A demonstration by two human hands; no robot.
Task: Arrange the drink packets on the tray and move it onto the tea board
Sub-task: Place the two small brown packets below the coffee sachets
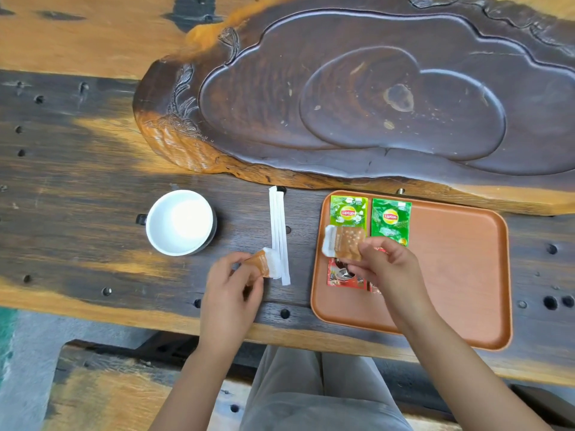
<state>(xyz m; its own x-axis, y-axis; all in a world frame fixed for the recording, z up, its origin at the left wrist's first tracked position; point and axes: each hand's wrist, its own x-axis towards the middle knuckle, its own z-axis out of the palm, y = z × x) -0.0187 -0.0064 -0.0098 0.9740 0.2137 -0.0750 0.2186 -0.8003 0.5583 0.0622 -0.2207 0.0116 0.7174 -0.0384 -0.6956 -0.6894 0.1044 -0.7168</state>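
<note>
Left hand (231, 286) pinches brown packet (260, 263) over table (93, 169); right hand (384, 264) grips tan packet (343, 242) above tray (451, 259).

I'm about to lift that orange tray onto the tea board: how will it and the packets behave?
The tray looks thin and rigid, so probably light. Its surface seems smooth with a low rim, so the flat green packets could slide if it tilts. Keep it level.

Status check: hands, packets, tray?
Left hand and right hand each hold a tan packet. Four packets lie on tray. Tea board bare.
</note>
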